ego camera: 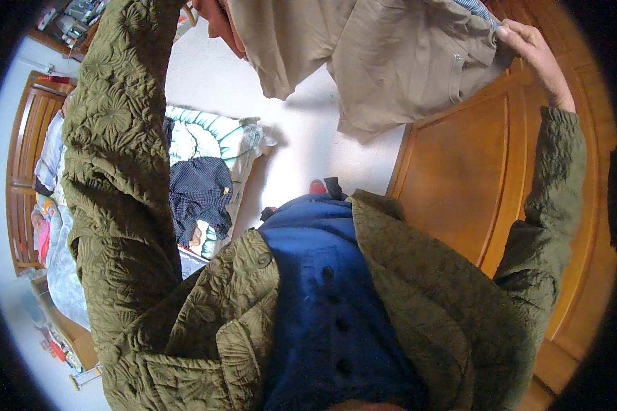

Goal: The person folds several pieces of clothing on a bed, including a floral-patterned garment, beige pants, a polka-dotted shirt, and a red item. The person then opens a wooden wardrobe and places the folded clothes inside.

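Observation:
Khaki trousers (391,67) hang spread out across the top of the view, cut off by the upper edge. My right hand (532,49) grips them at the waistband corner, where a striped inner band (475,9) shows beside my thumb. My left arm, in a quilted olive sleeve, reaches up past the top edge, and the left hand is out of view. A rust-red cloth (221,25) hangs beside the left side of the trousers.
Wooden cabinet doors (457,169) stand close on the right. On the left is a bed with patterned bedding (205,133) and a dark checked garment (200,190) on it. A wooden headboard (25,174) stands beyond. Pale floor (308,133) shows between bed and cabinet.

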A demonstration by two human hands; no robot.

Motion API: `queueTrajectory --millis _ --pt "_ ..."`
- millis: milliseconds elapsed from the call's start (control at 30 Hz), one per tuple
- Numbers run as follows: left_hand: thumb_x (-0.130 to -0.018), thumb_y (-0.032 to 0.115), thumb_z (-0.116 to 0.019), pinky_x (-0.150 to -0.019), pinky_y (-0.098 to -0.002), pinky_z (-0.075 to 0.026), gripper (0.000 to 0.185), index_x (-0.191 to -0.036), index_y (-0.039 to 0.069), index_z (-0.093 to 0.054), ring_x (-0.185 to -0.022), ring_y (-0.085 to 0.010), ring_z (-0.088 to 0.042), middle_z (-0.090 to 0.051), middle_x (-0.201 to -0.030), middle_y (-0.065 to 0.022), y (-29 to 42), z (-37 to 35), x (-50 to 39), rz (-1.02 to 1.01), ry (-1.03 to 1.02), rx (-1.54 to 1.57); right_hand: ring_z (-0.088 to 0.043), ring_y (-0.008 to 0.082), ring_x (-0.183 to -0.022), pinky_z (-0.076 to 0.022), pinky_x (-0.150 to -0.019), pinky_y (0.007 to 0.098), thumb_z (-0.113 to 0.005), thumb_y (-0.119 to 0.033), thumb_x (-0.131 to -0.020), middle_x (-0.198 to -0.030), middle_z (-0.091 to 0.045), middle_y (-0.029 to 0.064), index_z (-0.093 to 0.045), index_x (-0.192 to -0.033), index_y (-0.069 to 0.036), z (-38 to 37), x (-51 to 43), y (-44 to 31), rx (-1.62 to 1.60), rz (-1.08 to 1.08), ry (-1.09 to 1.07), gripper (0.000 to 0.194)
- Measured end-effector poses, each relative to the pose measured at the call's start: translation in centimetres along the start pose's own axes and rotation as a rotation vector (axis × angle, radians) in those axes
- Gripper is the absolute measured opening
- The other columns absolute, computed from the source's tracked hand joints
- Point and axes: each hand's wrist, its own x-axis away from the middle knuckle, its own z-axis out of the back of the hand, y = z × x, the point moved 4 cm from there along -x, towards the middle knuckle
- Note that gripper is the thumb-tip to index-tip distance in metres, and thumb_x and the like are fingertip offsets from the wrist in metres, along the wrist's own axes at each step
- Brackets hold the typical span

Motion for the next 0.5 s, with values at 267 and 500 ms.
queueTrajectory --millis 267,500 --pt "-0.098 0.015 -0.057 -0.075 -0.0296 -0.048 0.015 -0.101 0.001 -0.063 -0.083 -0.0112 -0.059 -0.063 -0.087 -0.0027 -0.7 -2.2 1.9 0.114 -0.214 0.222 -0.039 0.0026 -0.068 -0.0314 -0.060 0.0197 -0.066 -0.036 -0.093 -0.072 -0.045 -0.0083 -0.053 -0.076 -0.012 3.1 0.1 1.8 -0.062 -0.077 0.366 0.032" --pt "-0.089 0.005 -0.062 -0.072 -0.0279 -0.049 0.011 -0.099 -0.001 -0.064 -0.080 -0.0114 -0.058 -0.062 -0.085 -0.0005 -4.7 -3.1 5.4 0.291 -0.417 0.031 -0.033 0.0011 -0.064 -0.0262 -0.054 0.0212 -0.067 -0.033 -0.093 -0.070 -0.039 -0.0102 -0.045 -0.070 -0.015 0.9 -0.9 6.8 -0.119 -0.115 0.420 0.036"
